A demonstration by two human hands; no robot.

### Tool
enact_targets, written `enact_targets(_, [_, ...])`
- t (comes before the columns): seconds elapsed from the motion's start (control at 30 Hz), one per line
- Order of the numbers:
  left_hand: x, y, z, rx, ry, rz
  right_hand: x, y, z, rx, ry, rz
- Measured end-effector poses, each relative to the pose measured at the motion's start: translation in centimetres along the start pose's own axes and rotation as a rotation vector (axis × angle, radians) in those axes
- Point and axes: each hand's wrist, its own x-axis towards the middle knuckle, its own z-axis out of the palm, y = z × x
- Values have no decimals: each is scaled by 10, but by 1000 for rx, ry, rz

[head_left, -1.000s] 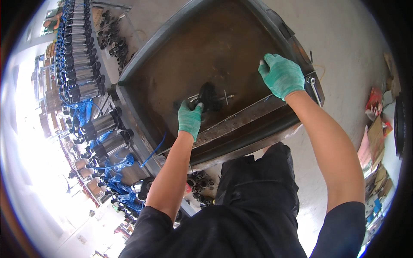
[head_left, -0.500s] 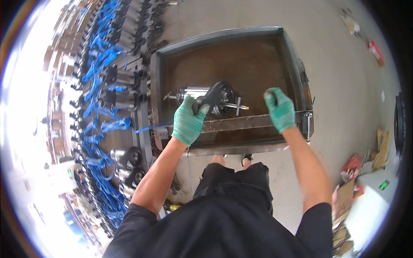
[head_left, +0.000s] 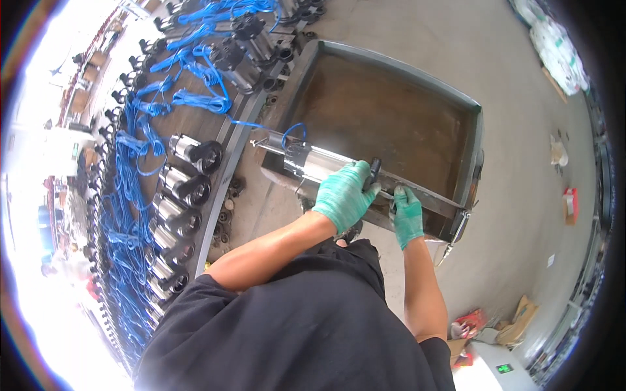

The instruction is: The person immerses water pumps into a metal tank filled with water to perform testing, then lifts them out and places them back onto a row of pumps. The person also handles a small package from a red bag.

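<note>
A silver, cylindrical submersible pump (head_left: pixel 319 163) with black ends lies slantwise along the near side of a water-filled metal tank (head_left: pixel 391 60). My green-gloved left hand (head_left: pixel 344 195) is closed around its right end, covering much of the black housing. A blue cable (head_left: pixel 261 125) runs from the pump's left end to the rack. To the right, my gloved right hand (head_left: pixel 408 216) is closed on a thin metal rod (head_left: pixel 385 195) projecting from the pump; its far end is hidden by the fingers. A metal bar (head_left: pixel 424 193) crosses the tank behind both hands.
Several similar pumps (head_left: pixel 176 182) stand in a row on the left rack, with blue cable coils (head_left: pixel 202 101) among them. A hooked metal rod (head_left: pixel 460 228) hangs at the tank's right corner. Cardboard (head_left: pixel 518 322) and a red bag (head_left: pixel 471 322) lie lower right.
The pump has moved from over the water to the tank's near side, with my left hand on it. My right hand, earlier apart, has come to the rod. The view has turned.
</note>
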Motion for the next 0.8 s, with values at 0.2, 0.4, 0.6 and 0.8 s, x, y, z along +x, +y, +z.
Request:
enact_targets(0.2, [-14, -12, 35, -17, -62, -50, 16, 51, -11, 63, 43, 69])
enact_targets(0.4, [-20, -13, 40, -74, -220, -63, 28, 62, -39, -28, -60, 144])
enact_targets(0.6, [-24, -99, -24, -10, -35, -34, 25, 59, -28, -20, -11, 140])
enact_targets(0.8, [-16, -203, -114, 551, -51, 40, 5, 30, -38, -288, -184, -23])
